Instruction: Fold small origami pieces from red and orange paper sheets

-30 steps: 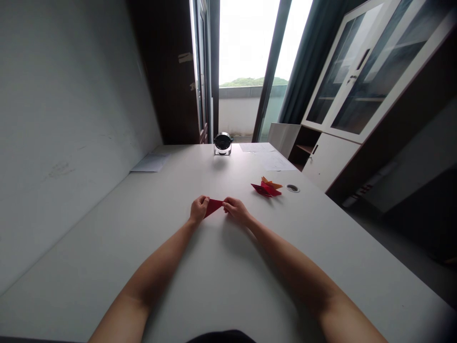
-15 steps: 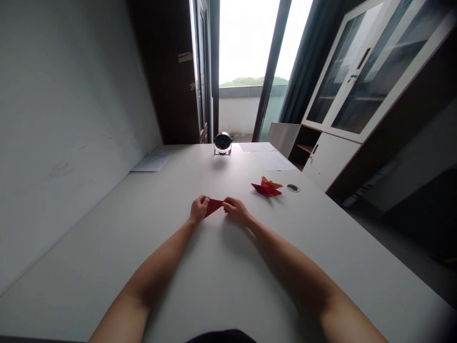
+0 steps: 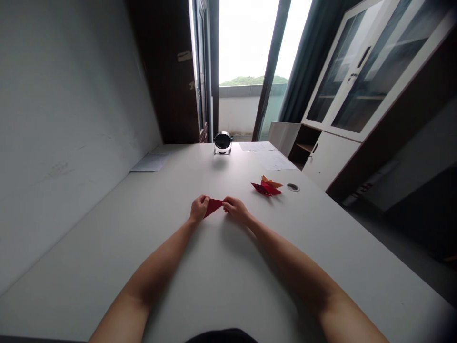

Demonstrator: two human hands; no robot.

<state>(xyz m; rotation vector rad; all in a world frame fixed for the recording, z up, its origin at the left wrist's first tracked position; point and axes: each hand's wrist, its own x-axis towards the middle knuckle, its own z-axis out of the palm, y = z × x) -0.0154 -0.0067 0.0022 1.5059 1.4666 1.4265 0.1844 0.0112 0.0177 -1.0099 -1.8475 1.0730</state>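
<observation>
A folded red piece of paper (image 3: 213,206), triangular where it shows, is stretched between both hands just above or on the white table (image 3: 221,267). My left hand (image 3: 199,208) is closed on its wide left end, thumb on top. With fingers pinched, my right hand (image 3: 235,209) grips the pointed right tip. Part of the paper is hidden behind the left fingers. To the right of my right hand lie folded red paper pieces (image 3: 266,188) with an orange folded paper (image 3: 274,184) behind them.
A round black device on a stand (image 3: 223,141) is at the table's far end. Paper sheets (image 3: 274,160) lie at the far right, and another sheet (image 3: 150,162) lies by the left wall. A round cable hole (image 3: 293,187) is near the right edge.
</observation>
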